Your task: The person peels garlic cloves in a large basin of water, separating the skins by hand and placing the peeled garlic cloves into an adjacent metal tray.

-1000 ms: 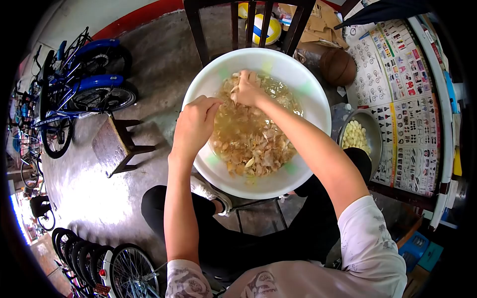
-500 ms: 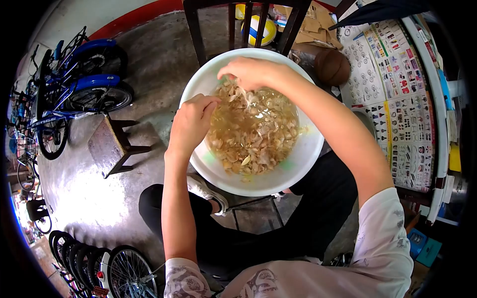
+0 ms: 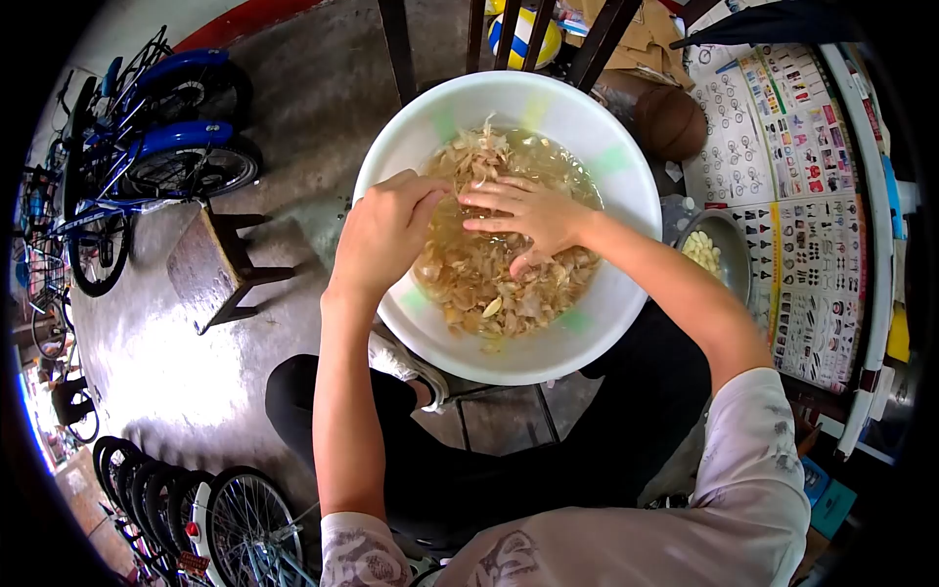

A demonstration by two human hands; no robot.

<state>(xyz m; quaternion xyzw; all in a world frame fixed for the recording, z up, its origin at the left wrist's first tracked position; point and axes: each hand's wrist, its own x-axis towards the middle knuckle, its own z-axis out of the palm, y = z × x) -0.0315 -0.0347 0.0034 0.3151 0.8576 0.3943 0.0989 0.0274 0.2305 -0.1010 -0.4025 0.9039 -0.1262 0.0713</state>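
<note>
A wide white plastic basin (image 3: 626, 274) holds cloudy water with many papery brown garlic skins (image 3: 518, 293) floating in it. One pale garlic clove (image 3: 492, 307) shows among the skins near the front. My right hand (image 3: 533, 217) lies palm down over the skins, fingers stretched out and spread, touching the wet pile. At the basin's left rim is my left hand (image 3: 386, 235), its fingers curled in with thumb against them. Whatever those fingers may hold is hidden. Right of the basin, a metal bowl (image 3: 736, 256) contains peeled garlic cloves (image 3: 701, 251).
A dark wooden chair (image 3: 396, 49) stands behind the basin, near a ball (image 3: 528, 37) and a basketball (image 3: 670, 124). On the left are a small wooden stool (image 3: 210, 259) and parked bicycles (image 3: 186, 147). Printed sheets (image 3: 802, 215) cover a surface at right.
My right hand has moved down from the basin's far side onto the skins, and its fingers have spread. My left hand stays curled near the rim. The metal bowl's cloves have come into view.
</note>
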